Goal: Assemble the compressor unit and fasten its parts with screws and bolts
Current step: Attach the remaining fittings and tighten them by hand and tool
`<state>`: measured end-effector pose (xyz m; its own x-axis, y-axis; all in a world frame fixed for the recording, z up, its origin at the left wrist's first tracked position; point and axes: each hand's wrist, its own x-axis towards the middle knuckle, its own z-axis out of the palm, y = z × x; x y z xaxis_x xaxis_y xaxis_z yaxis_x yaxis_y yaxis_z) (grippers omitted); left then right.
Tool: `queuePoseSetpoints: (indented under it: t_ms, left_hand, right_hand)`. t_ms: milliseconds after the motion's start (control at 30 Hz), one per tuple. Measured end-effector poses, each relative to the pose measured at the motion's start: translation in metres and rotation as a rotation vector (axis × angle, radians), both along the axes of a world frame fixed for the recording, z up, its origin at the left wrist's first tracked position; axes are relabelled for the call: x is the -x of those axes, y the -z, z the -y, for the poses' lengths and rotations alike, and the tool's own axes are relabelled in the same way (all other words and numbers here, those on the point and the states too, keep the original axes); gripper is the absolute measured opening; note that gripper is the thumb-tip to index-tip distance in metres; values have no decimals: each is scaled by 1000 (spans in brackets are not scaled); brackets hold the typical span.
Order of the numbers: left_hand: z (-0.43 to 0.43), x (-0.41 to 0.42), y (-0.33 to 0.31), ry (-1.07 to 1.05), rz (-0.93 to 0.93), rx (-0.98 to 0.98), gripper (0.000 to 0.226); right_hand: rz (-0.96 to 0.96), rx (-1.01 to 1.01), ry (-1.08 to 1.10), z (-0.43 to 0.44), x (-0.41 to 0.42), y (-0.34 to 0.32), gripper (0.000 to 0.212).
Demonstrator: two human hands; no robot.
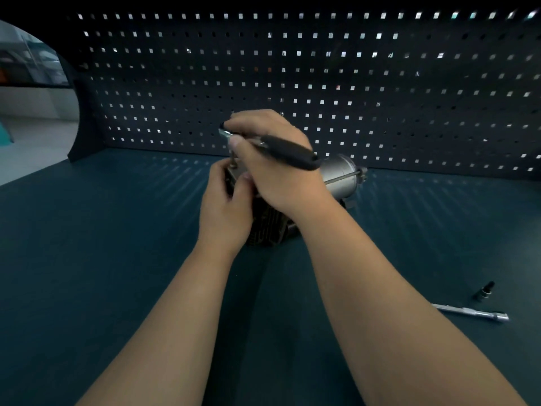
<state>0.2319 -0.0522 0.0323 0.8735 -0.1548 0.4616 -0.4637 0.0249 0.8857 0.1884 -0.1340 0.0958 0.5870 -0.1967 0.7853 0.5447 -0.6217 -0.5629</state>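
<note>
One view only, head camera. Grey-and-black metal compressor unit seen at centre of dark teal table, close before perforated back panel, largely covered by both hands. Left hand clamped round unit's left top block. Right hand wrapped round black-handled ratchet wrench, held directly above unit, long axis left-right, head at left. Fastener under head hidden. Tightening swing judged next, for right hand.

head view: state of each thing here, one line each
ratchet: gripped by the right hand above the compressor unit
compressor unit: on the table, gripped by the left hand
extension bar: lying loose on the table
socket: loose near the bar
</note>
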Motion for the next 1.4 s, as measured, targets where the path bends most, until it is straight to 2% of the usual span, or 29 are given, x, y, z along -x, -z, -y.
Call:
queuePoseSetpoints:
  t_ms: [100,167,267,433,533,800,967,1133,1233,1400]
  left_hand:
    - [7,5,-1,-80,20,-15,48]
    - [12,7,-3,-148,24,-33,45]
    - [15,5,-9,-231,47,-57,42]
    - [21,9,-13,-183,-3,-69,48]
    - [21,13,-9,-178,65,-59,35]
    - [-7,-6,-5,-69,91,13,42]
    - [-13,-15,-9,-66,86,-9,40]
    - [-17,-13,-16,-24,103,-133,34]
    - [-21,-16,-28,-7,84,-302,31]
    - [-5,1,-50,-252,296,-621,26]
  right_hand:
    - [29,-349,-120,10,0,-6,15]
    - [48,-463,-63,22,0,-6,16]
    - [-20,-428,103,39,-1,1,18]
    - [-83,-478,40,39,-5,8,19]
    - [-93,-439,28,38,-3,4,21]
    - [-57,-281,-14,38,4,-1,25]
    - [-51,-296,-43,36,0,0,29]
    - [-34,-301,-95,38,3,0,25]
    - [-51,-290,-119,39,3,1,22]
    - [-76,-291,-166,37,-2,4,25]
